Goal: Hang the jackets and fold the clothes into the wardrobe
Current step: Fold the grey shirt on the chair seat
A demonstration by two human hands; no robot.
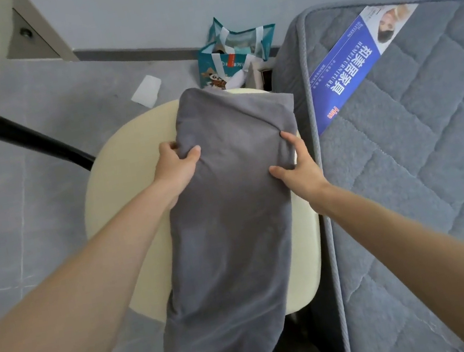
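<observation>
Item under work: one dark grey soft-fabric garment (232, 222), folded into a long narrow rectangle, count 1. It lies lengthwise across one cream, rounded, padded seat (113, 178); its far end reaches the seat's back edge and its near end overhangs the front edge. Two bare hands on it, one per long side, both near the far half. Left hand (175, 167): thumb pressed on top of the cloth, fingers curled around the left edge and gripping it; the fabric bunches slightly there. Right hand (298, 170): thumb and forefinger spread on the top surface at the right edge, with creases running to the forefinger tip; remaining fingers wrap over the edge and hold it, their tips hidden. Just right of the seat: one grey quilted mattress (435, 140), carrying one blue and white printed label (345, 69) near its corner. Beyond the seat, on the grey tiled floor (41, 194): one teal printed carrier bag (223, 62) with pale handles, standing against the wall beside the mattress corner. One white scrap of paper (146, 91) lies flat on the floor, left of the bag.
</observation>
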